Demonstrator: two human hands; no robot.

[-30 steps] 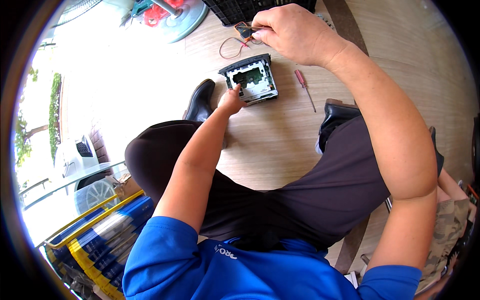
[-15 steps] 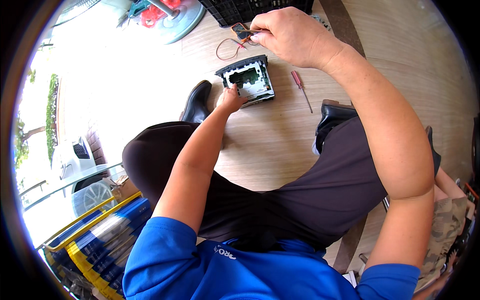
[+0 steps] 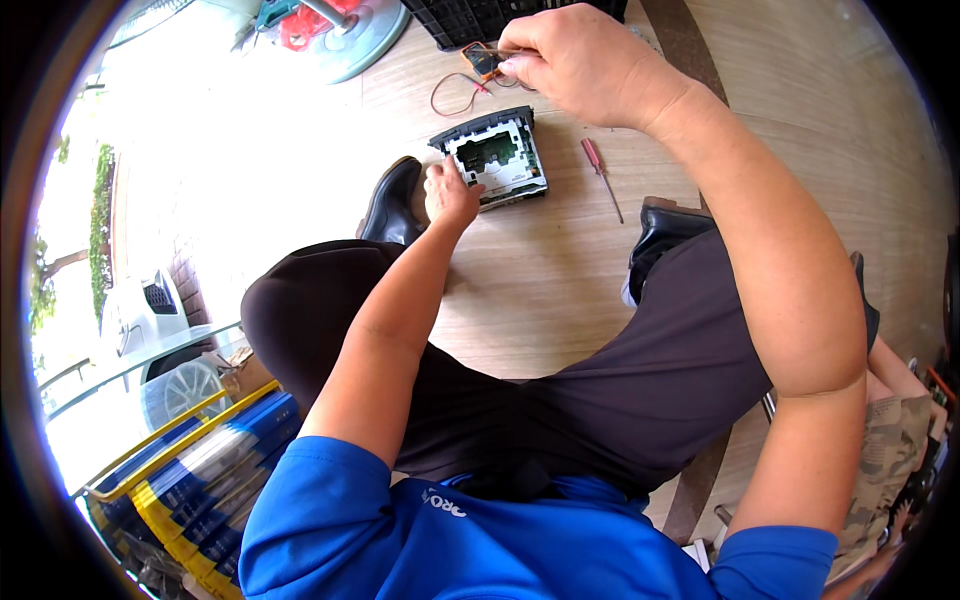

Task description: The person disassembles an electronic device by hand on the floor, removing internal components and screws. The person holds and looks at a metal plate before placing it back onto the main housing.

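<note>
On your far left stands a yellow wire rack (image 3: 200,435) filled with blue-and-yellow packs (image 3: 240,445); farther up is a round, pale grey stand base (image 3: 368,52) with a pole. Next comes your shiny black left boot (image 3: 392,205). Just beside it your left hand (image 3: 453,195) is at the near left corner of a boxy electronic unit with a white metal frame and a dark, curved front panel (image 3: 500,165); thumb and bent fingers are apart, but whether they grip or merely rest there I cannot tell.

That unit lies on the pale wood-look floor (image 3: 520,310) between your boots, panel turned away from you. Judging by its state, the opening-up is done: no cover lies over the top, and closing it is not yet done. What else is left inside does not show. It looks squarish, its white plate cut out raggedly around a green circuit board, with small parts too fine to tell.

Beyond it lie an orange-and-black handheld meter (image 3: 481,62) with thin leads and a black plastic crate (image 3: 445,25). Your right hand (image 3: 585,65), raised, pinches a slim, dark, stick-like tool (image 3: 512,51). Farther right are a red-handled screwdriver (image 3: 591,152) and your black right boot (image 3: 668,235).
</note>
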